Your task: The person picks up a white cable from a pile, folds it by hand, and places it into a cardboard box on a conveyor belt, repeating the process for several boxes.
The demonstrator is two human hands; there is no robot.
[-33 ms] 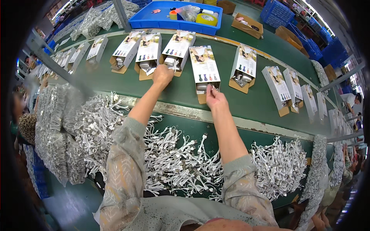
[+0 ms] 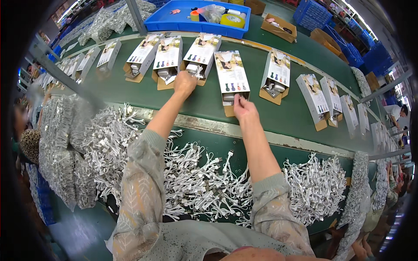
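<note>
My left hand [image 2: 186, 83] is closed at the open lower end of a white printed box [image 2: 203, 45]. A bundled white cable [image 2: 199, 71] sticks out beside its fingers, at that opening. Farther right, my right hand [image 2: 246, 108] has thumb and fingers pinched together at the mouth of another printed box [image 2: 231, 71]. What they pinch is hidden. Both boxes lie on the green conveyor belt [image 2: 200, 99] with brown cardboard flaps open toward me. Just left of my left hand lies a third open box [image 2: 168, 54], with a pale device showing inside.
Between my forearms and at both sides are heaps of bundled white cables [image 2: 315, 189]. Bagged cables [image 2: 65, 152] are stacked at the left. Beyond the belt stand a blue tray [image 2: 167, 21] with tape rolls and a cardboard box [image 2: 278, 31]. Metal posts [image 2: 136, 17] rise nearby.
</note>
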